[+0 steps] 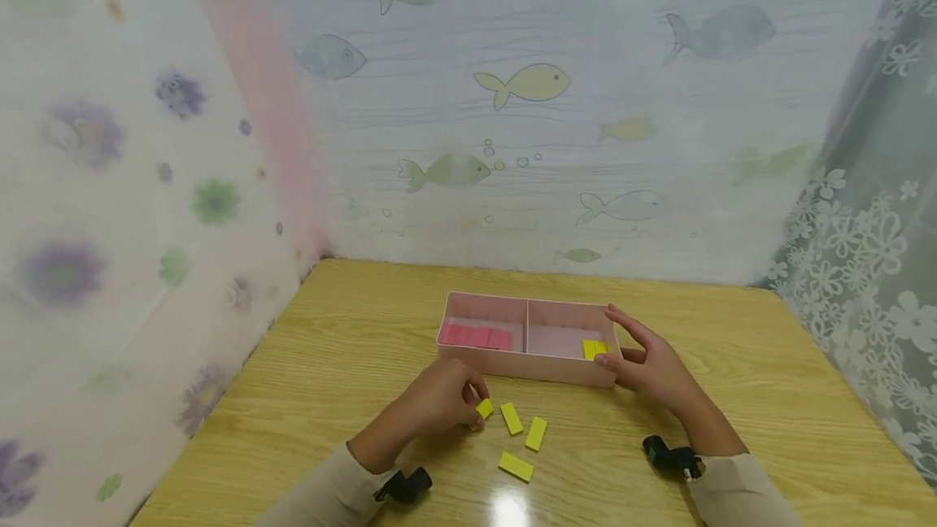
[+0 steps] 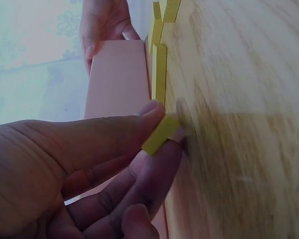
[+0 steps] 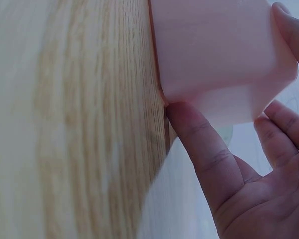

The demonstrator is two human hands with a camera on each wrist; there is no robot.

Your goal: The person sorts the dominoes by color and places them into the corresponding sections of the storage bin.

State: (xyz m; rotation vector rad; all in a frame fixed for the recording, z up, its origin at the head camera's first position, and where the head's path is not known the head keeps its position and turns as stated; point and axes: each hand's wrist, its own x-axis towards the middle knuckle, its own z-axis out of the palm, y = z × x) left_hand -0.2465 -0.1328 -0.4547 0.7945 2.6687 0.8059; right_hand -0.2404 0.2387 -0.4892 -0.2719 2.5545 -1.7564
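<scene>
Between thumb and fingertips my left hand [image 1: 442, 394] pinches a small yellow block [image 2: 161, 133], low over the table in front of the pink box [image 1: 505, 362]. My right hand [image 1: 655, 368] holds the box's right end, thumb at the front rim and a finger reaching to the back corner. In the right wrist view, fingers of that hand touch the box's end wall [image 3: 219, 45], one of them at its bottom corner. Three more yellow blocks, one being the nearest block [image 1: 516, 467], lie loose on the table to the right of my left hand.
A divider [image 1: 526, 328] splits the box in two. Several pink blocks [image 1: 476, 337] lie in the left compartment, and yellow blocks [image 1: 594, 349] sit in the right compartment's front corner. The wooden table [image 1: 351, 324] meets a fish-patterned curtain [image 1: 527, 185] at the back.
</scene>
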